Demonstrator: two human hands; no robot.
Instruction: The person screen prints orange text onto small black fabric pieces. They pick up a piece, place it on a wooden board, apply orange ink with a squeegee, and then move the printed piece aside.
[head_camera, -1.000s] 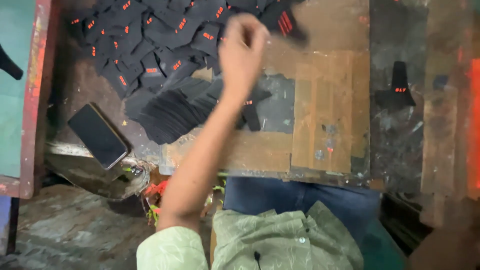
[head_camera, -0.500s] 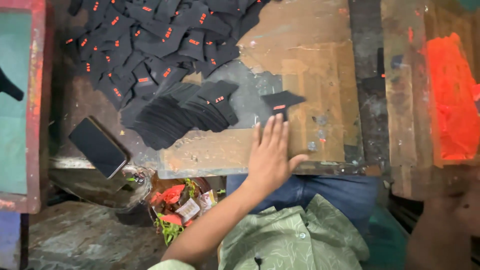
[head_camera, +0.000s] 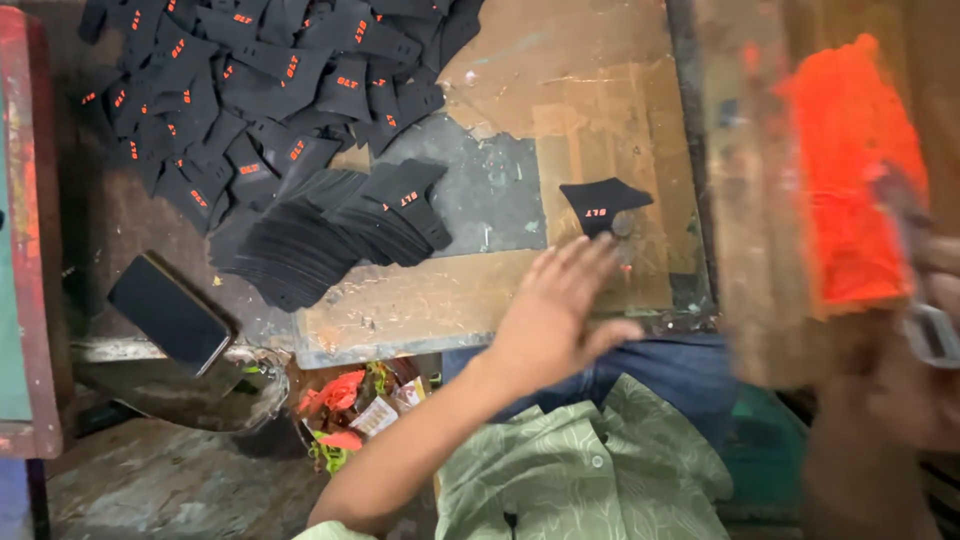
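My left hand (head_camera: 560, 310) lies flat on the front edge of the worn wooden board (head_camera: 590, 90), fingers spread and holding nothing. Just beyond its fingertips sits a single black fabric piece (head_camera: 600, 205) with a small orange print. A fanned stack of the same black pieces (head_camera: 330, 235) lies to the left, below a loose heap of several more (head_camera: 260, 70). My right hand (head_camera: 935, 300) is blurred at the right edge and closed around a grey handle on a wooden frame smeared with orange ink (head_camera: 850, 200).
A black phone (head_camera: 168, 312) lies at the table's left front corner. A red-edged frame (head_camera: 25, 250) runs down the far left. Below the table edge a bin of orange and green scraps (head_camera: 350, 410) stands beside my green shirt and blue trousers.
My left hand drew back from the heap to the board's front edge, leaving one black piece alone on the board. The orange-inked frame and my right hand came into view on the right.
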